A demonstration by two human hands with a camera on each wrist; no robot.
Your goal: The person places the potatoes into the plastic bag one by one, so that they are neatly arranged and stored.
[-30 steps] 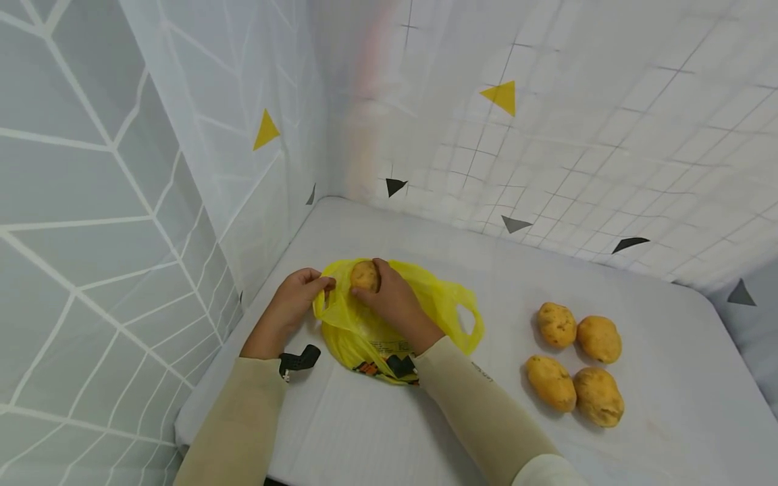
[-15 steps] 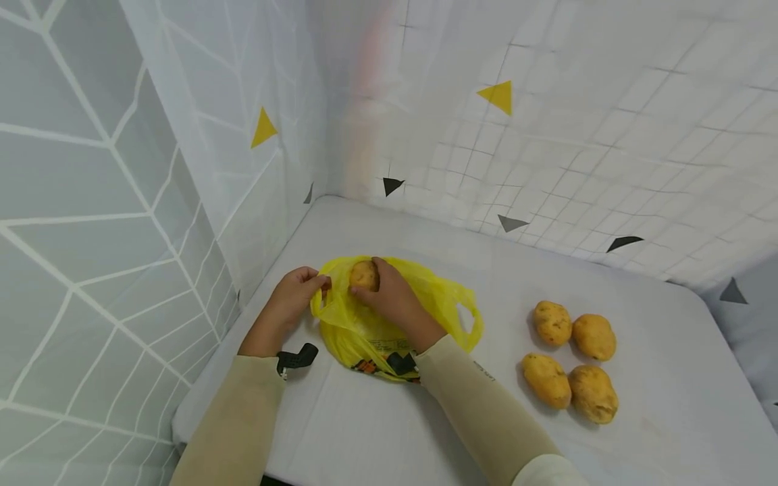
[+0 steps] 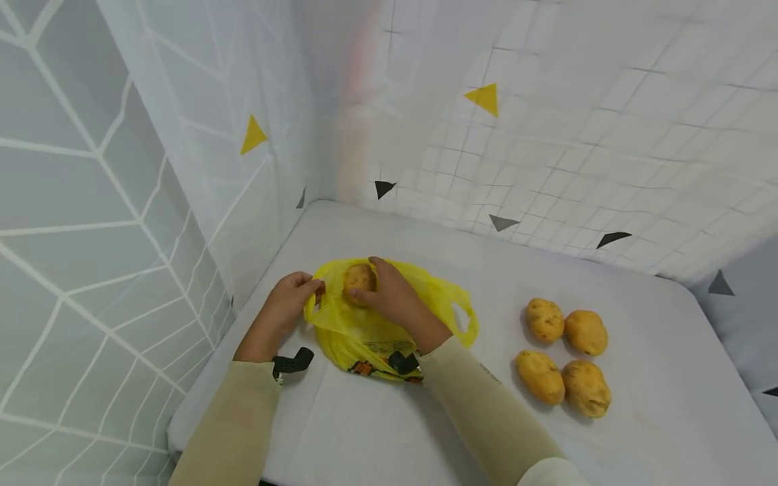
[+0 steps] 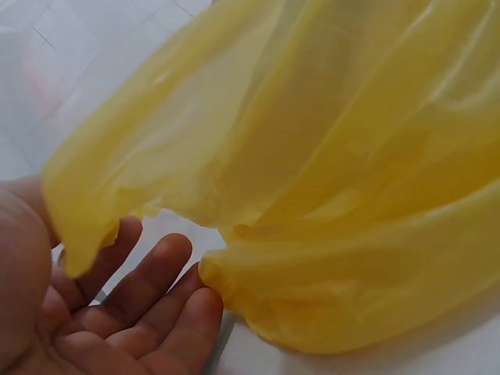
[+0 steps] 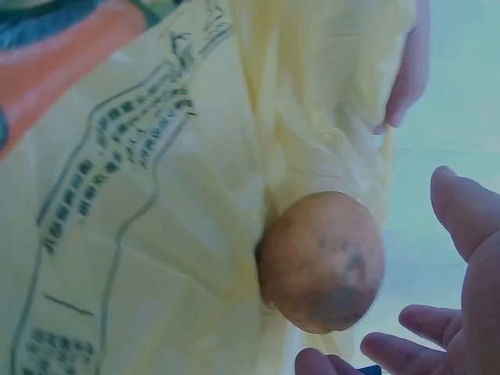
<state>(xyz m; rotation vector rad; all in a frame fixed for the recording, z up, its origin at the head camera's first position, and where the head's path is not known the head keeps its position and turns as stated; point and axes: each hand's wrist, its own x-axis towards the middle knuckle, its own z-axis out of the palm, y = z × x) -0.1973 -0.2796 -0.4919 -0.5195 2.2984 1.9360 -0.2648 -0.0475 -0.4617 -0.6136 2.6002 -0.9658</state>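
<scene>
A yellow plastic bag (image 3: 358, 337) lies on the table, its mouth spread. At its left, my left hand (image 3: 290, 298) holds a handle of the bag; in the left wrist view the handle loops between thumb and fingers (image 4: 141, 277). A potato (image 3: 359, 279) sits at the bag's mouth, in front of my right hand (image 3: 398, 300). The right wrist view shows that potato (image 5: 322, 262) against the bag, with the right thumb (image 5: 465, 207) and fingers spread and apart from it. The bag's second handle (image 3: 469, 322) lies loose on the right.
Several more potatoes lie in a cluster on the right of the white table (image 3: 462, 418), one of them a lumpy potato (image 3: 586, 388). A patterned cloth wall (image 3: 547, 135) stands behind the table, and another wall (image 3: 79, 223) rises close on the left.
The right fingers have loosened from the potato, which now shows more fully and sits slightly lower left of the hand. The left hand keeps hold of the bag. The head view has turned slightly right.
</scene>
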